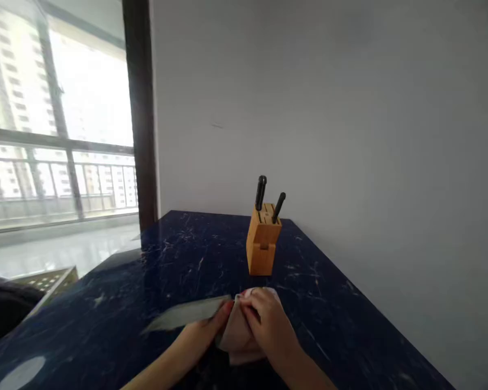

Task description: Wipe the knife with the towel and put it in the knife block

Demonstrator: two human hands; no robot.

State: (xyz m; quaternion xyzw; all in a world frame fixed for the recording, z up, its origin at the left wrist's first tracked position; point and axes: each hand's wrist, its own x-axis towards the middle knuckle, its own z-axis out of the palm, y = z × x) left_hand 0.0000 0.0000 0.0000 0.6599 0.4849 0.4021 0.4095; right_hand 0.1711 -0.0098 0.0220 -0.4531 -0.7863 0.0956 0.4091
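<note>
A kitchen knife with a broad blade is held over the table, its tip toward the left and slightly blurred. My left hand is closed around it where the blade ends. The handle is mostly hidden behind my fingers and a pale cloth. My right hand pinches this cloth, which is folded around the handle end and hangs down between both hands. Just beyond them stands a wooden knife block with two black-handled knives in its slots.
The dark blue marbled table runs to the back wall. At the left is a large window with a dark frame post. A crate-like box and a black item sit beside the table's left edge.
</note>
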